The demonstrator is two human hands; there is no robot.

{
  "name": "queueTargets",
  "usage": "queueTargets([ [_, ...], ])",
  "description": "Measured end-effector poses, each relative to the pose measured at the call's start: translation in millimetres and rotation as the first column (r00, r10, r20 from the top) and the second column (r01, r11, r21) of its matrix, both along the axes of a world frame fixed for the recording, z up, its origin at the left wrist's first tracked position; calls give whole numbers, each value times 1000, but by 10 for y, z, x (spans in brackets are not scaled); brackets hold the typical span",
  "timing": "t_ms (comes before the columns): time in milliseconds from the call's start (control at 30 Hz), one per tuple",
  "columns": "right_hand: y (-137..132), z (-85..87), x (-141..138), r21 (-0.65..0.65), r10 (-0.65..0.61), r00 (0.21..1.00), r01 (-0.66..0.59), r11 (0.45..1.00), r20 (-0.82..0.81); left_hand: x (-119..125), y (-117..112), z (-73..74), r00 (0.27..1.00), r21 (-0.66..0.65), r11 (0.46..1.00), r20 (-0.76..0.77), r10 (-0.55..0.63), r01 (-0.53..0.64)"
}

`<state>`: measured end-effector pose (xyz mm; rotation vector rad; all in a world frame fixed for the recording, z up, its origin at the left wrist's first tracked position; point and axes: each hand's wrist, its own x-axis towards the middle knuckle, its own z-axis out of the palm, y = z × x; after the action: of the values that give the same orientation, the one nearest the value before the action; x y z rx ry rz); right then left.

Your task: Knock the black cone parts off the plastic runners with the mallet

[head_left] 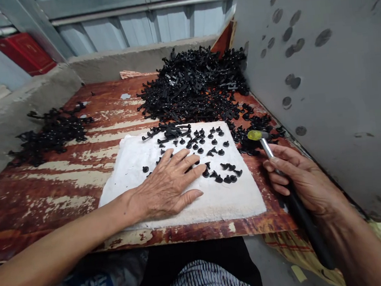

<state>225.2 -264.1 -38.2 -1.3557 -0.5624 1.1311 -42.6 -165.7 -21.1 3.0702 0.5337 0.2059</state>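
My left hand (pixel 167 185) lies flat, fingers stretched out, on a white cloth pad (pixel 189 205) and covers some of the small black plastic pieces (pixel 210 143) scattered over it. A black branched sprue (pixel 169 131) rests at the pad's far edge. My right hand (pixel 296 173) is closed round the black handle of a small hammer (pixel 267 147), whose yellow head (pixel 254 135) hovers over loose black pieces just right of the pad.
A big heap of black sprues (pixel 195 84) sits at the back of the worn red board (pixel 48 191). A smaller heap (pixel 51 133) lies at the left. A grey spotted panel (pixel 332 81) stands along the right side; a low concrete ledge (pixel 130 59) runs behind.
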Motion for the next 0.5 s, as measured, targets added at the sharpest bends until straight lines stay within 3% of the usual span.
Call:
queueTargets([
  [167, -3, 2, -10, -3, -1, 1000, 1, 1000, 4, -40, -22, -2, 996, 1, 1000, 86, 9, -9],
  [500, -10, 15, -16, -6, -9, 1000, 9, 1000, 20, 284, 173, 0, 1000, 3, 1000, 31, 2, -2],
])
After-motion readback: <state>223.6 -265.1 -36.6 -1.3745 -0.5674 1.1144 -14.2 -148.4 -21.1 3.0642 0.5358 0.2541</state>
